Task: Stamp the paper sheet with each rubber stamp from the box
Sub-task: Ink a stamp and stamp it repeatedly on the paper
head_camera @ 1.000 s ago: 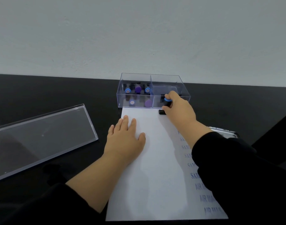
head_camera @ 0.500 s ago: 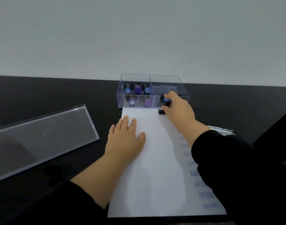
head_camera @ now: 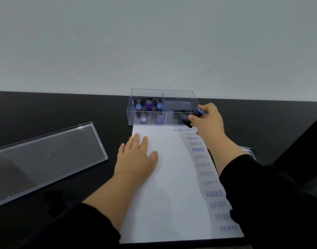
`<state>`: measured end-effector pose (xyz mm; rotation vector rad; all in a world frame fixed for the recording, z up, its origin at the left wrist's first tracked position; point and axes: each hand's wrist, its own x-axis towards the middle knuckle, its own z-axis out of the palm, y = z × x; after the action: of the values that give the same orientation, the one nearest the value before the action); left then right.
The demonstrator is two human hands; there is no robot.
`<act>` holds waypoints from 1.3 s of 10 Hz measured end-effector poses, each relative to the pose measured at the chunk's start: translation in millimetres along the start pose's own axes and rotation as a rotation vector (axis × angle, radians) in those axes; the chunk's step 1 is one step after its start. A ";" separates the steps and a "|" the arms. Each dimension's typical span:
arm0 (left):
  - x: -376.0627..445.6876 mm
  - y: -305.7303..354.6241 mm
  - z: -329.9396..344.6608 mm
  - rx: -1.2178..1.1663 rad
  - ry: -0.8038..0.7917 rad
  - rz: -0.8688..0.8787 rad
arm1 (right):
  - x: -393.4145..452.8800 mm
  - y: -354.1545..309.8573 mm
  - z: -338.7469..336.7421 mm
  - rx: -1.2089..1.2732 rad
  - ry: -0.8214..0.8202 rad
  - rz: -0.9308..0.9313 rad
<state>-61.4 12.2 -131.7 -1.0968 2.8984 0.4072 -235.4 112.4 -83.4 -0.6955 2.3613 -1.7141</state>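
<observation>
A white paper sheet [head_camera: 172, 186] lies on the black table, with a column of blue prints (AIR MAIL, FRAGILE, SAMPLE) down its right side and an AIR MAIL print at its top edge. My left hand [head_camera: 136, 157] presses flat on the sheet's upper left. My right hand [head_camera: 208, 123] grips a black rubber stamp with a blue cap [head_camera: 194, 116], tilted and lifted off the paper's top right corner, beside the box. The clear plastic box [head_camera: 163, 92] stands just beyond the sheet. Its left compartment holds several stamps with blue and purple caps [head_camera: 149, 105].
A clear plastic lid [head_camera: 46, 159] lies on the table to the left. A small shiny object [head_camera: 247, 151] shows behind my right forearm. A pale wall rises right behind the box.
My right hand lifted the stamp off the paper's top edge and swung it right and up, tilting it. A fresh AIR MAIL print shows where it stood. My left hand stayed put.
</observation>
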 end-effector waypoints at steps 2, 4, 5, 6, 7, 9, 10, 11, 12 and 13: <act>0.1 1.0 0.3 0.006 0.004 -0.002 | -12.1 0.8 -6.7 0.275 0.071 0.158; 0.5 0.8 0.4 0.010 -0.003 -0.004 | -21.3 -3.8 -6.4 0.370 0.090 0.220; 0.6 0.9 0.6 0.007 0.001 -0.005 | -22.8 -5.9 -6.7 0.365 0.086 0.225; 1.1 1.2 0.5 0.011 -0.002 -0.004 | -23.5 -7.1 -6.8 0.348 0.095 0.231; 0.7 1.2 0.8 0.007 0.002 -0.003 | -23.9 -7.3 -7.0 0.338 0.094 0.232; 1.5 0.3 1.2 0.005 0.001 -0.003 | -24.0 -8.7 -8.1 0.323 0.099 0.234; 1.6 0.1 1.3 0.006 0.005 -0.003 | -24.6 -9.0 -9.4 0.322 0.098 0.238; 1.4 0.9 1.2 0.006 0.005 -0.006 | -26.1 -10.1 -11.0 0.312 0.097 0.233; 1.0 1.5 1.0 0.008 0.001 -0.008 | -27.6 -11.0 -12.8 0.309 0.098 0.228; 0.8 1.4 1.1 0.016 0.000 -0.009 | -29.0 -11.9 -15.6 0.300 0.103 0.224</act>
<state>-63.0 13.0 -132.5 -1.1067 2.8906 0.3831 -212.2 135.8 -71.6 -0.2907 2.0804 -1.9792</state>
